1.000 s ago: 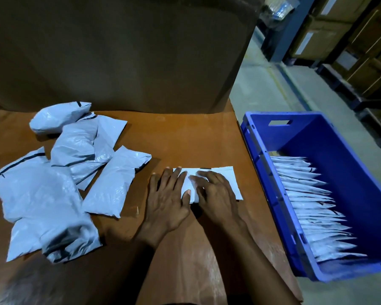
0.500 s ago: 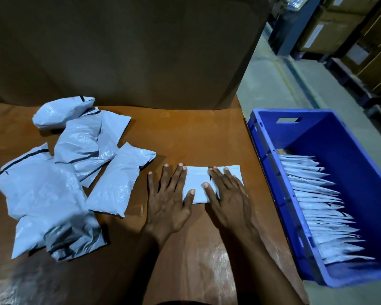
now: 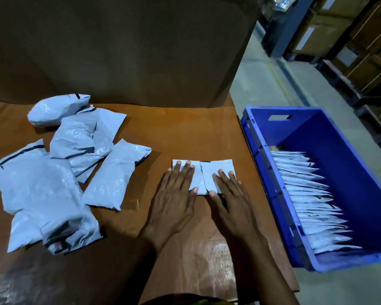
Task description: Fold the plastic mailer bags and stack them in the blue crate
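A folded white mailer bag (image 3: 204,172) lies flat on the brown table (image 3: 185,133) near its right edge. My left hand (image 3: 174,199) presses its left part with straight fingers. My right hand (image 3: 231,199) presses its right part the same way. A heap of several unfolded grey-white mailer bags (image 3: 59,168) lies at the table's left. To the right of the table stands the blue crate (image 3: 262,150), holding a row of several folded bags (image 3: 312,201) along its left wall.
A large brown cardboard sheet (image 3: 119,47) stands upright behind the table. Past the crate, the concrete floor (image 3: 262,84) runs toward shelving with cardboard boxes (image 3: 361,40) at the far right.
Both hands have spread flat and moved apart across the folded bag, smoothing it. The bag now lies flatter; the view has shifted slightly left.
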A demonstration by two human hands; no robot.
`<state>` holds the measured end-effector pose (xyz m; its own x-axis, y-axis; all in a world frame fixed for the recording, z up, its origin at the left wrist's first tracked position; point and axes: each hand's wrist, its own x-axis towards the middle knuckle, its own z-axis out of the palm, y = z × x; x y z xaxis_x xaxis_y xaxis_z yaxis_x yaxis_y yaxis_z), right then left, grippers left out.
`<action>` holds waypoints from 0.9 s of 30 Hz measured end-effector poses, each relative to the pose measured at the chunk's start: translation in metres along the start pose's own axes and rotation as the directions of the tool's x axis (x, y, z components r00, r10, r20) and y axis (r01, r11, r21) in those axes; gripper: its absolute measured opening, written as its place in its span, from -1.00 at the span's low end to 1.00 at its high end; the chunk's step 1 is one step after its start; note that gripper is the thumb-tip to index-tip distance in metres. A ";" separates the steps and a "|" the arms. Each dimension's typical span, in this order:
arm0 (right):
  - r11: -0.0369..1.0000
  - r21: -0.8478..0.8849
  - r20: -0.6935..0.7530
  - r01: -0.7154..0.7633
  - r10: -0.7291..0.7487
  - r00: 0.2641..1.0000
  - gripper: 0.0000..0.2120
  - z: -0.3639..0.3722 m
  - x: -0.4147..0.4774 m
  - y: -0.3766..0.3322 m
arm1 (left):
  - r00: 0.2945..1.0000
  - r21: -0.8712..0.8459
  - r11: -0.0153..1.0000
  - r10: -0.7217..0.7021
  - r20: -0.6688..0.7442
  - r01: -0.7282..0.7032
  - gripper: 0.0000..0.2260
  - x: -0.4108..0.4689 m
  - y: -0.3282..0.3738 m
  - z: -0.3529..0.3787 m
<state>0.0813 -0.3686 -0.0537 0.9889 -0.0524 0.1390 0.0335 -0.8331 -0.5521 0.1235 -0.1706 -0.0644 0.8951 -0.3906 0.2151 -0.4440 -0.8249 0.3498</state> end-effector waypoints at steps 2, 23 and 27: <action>0.999 -0.029 0.005 0.018 -0.018 1.000 -0.43 0.006 -0.005 -0.001 | 0.998 0.000 0.999 0.034 0.056 -0.034 -0.41 -0.006 0.006 0.005; 0.949 0.293 -0.349 0.114 -0.005 0.937 -0.78 -0.052 0.042 -0.028 | 0.923 -0.527 0.835 -0.314 -0.223 0.157 -0.75 0.037 0.008 -0.051; 0.982 0.184 -0.213 -0.046 0.085 0.973 -0.80 -0.010 0.055 -0.003 | 0.931 -0.235 0.924 -0.339 -0.137 0.302 -0.73 0.048 0.001 -0.010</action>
<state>0.1338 -0.3750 -0.0362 0.9346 -0.2392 0.2631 0.0141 -0.7145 -0.6995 0.1656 -0.1859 -0.0449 0.9781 -0.0275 0.2065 -0.1492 -0.7844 0.6020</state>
